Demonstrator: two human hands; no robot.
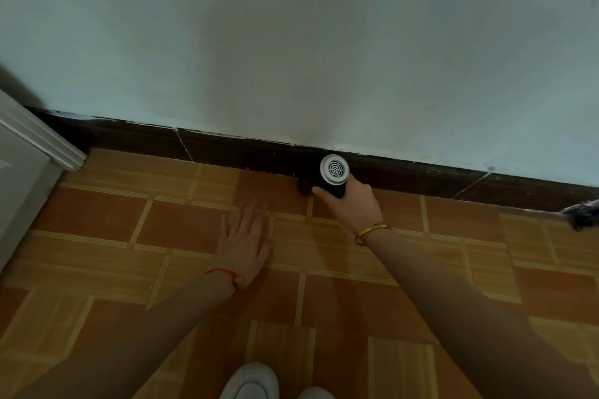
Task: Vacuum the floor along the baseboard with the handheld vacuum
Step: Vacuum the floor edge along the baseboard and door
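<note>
The vacuum's nozzle end was hidden behind its own rear cap, and its black body merged with the dark baseboard, so contact with the floor could not be told. Most fingers of the right hand curled out of sight round the body. The left hand hid its palm. The shoes were cut by the bottom edge, the door frame by the left. A blurred dark thing at the right edge was unidentifiable. The bracelet bore lettering too small to read.
</note>
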